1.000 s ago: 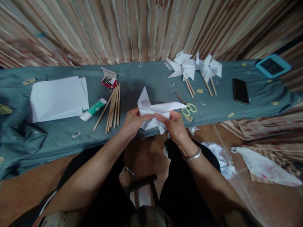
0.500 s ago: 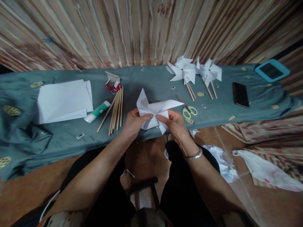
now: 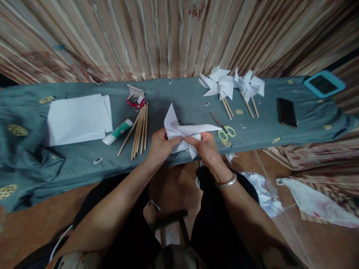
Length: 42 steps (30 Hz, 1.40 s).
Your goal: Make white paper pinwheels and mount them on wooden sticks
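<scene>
Striped curtains hang behind a long tabletop covered in teal cloth, seen from the head camera. Just above its near edge, the left hand and right hand meet on a half-folded white paper pinwheel; the fingers of both are closed, pinching the paper at its centre where the flaps gather, while two points stick up and out to the right. The pinch looks light, so a gathered flap could spring loose and the folds open; a harder squeeze might crease or tear the thin sheet at the centre. Since the work hangs over the edge, a slip could drop it to the floor. Nearby lie wooden sticks, a glue tube, a paper stack, scissors, finished pinwheels and a phone.
</scene>
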Tool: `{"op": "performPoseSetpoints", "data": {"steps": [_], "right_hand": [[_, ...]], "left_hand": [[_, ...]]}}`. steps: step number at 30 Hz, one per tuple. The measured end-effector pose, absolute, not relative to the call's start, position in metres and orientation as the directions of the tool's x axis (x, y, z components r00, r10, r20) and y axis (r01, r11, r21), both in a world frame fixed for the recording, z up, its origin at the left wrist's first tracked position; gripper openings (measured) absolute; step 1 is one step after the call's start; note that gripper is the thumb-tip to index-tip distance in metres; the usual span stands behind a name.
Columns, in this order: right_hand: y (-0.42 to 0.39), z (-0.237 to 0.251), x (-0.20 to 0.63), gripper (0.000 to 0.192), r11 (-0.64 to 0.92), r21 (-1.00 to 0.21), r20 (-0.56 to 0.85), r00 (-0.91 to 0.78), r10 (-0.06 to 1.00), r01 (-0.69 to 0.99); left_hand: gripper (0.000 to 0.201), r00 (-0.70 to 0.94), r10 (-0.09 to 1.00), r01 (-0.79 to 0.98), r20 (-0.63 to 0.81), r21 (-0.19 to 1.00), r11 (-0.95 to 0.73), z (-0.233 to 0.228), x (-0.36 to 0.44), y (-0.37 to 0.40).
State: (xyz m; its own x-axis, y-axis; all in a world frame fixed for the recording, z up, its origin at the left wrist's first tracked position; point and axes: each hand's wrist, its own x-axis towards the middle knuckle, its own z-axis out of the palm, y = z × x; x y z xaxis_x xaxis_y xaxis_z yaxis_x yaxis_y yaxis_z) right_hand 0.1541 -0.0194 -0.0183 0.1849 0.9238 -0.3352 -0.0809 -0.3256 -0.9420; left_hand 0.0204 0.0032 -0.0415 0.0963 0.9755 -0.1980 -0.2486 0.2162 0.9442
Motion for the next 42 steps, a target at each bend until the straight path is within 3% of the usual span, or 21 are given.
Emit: {"op": "performPoseSetpoints", "data": {"steps": [18, 22, 25, 29, 33, 38, 42], "right_hand": [[-0.017, -0.016, 0.151, 0.028, -0.299, -0.95, -0.311, 0.17, 0.935, -0.094], [-0.014, -0.015, 0.157, 0.029, -0.194, -0.971, -0.213, 0.136, 0.967, -0.141], [-0.006, -0.014, 0.162, 0.035, -0.078, -0.969, -0.13, 0.216, 0.968, -0.235], [0.005, -0.02, 0.164, 0.037, -0.064, -0.958, -0.158, 0.327, 0.932, -0.281], [0.011, -0.035, 0.152, 0.032, -0.043, -0.994, -0.073, 0.329, 0.941, -0.096], [0.024, -0.039, 0.117, 0.026, 0.028, -0.981, 0.067, 0.199, 0.978, 0.194], [0.056, -0.014, 0.084, 0.022, 0.261, -0.791, 0.274, -0.062, 0.96, 0.553]], "left_hand": [[0.026, 0.067, 0.978, -0.289, -0.198, 0.934, 0.209, -0.035, 0.017, 0.006], [0.029, 0.012, 0.969, -0.346, -0.247, 0.908, 0.235, -0.028, 0.011, 0.01], [0.031, -0.037, 0.958, -0.403, -0.284, 0.882, 0.246, -0.024, 0.004, 0.013], [0.032, -0.093, 0.957, -0.488, -0.273, 0.851, 0.195, -0.017, -0.013, 0.02], [0.03, -0.236, 0.946, -0.545, -0.224, 0.836, 0.062, -0.002, -0.044, 0.033], [0.028, -0.483, 0.87, -0.512, -0.104, 0.839, -0.184, 0.015, -0.101, 0.047], [0.027, -0.584, 0.806, -0.489, -0.092, 0.832, -0.26, 0.021, -0.136, 0.048]]}}
